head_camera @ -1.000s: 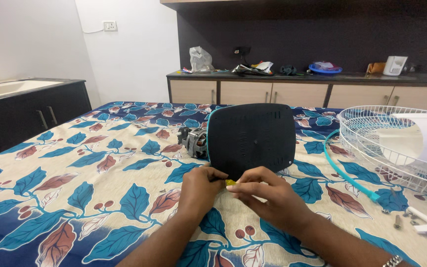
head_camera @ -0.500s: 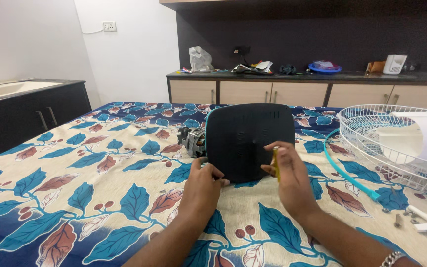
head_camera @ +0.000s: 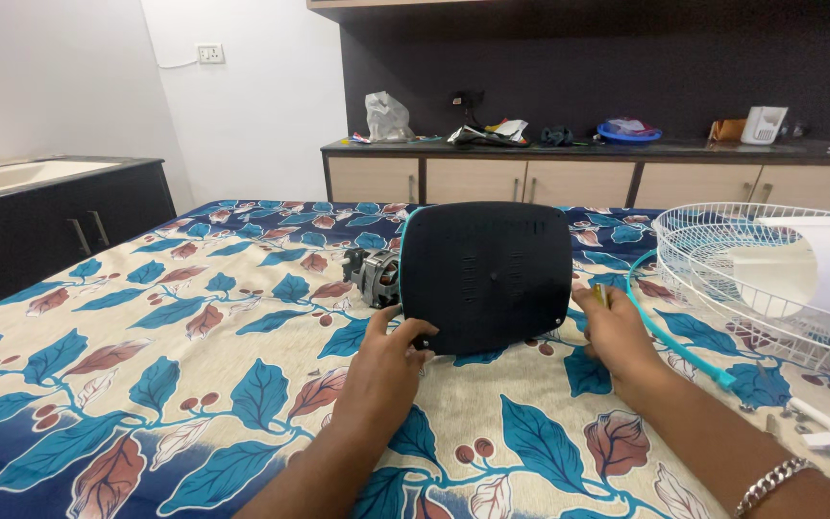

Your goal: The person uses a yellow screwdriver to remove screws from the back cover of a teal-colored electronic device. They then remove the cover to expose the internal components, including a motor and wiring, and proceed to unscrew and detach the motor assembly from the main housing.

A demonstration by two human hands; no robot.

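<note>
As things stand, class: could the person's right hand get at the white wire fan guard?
Probably yes: the right hand lies near the white wire fan guard, with only a teal ring on the cloth between.

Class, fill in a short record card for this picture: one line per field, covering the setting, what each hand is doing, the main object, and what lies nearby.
Setting: bedspread with blue and red leaf print
Left hand: grips the lower left edge of the dark panel
Right hand: beside the panel's lower right corner, holding a small yellow-handled tool
Main object: dark rounded-square panel, standing upright
Behind panel: electric motor
Right side: white wire fan guard, teal ring
Background: cluttered wooden counter
</note>
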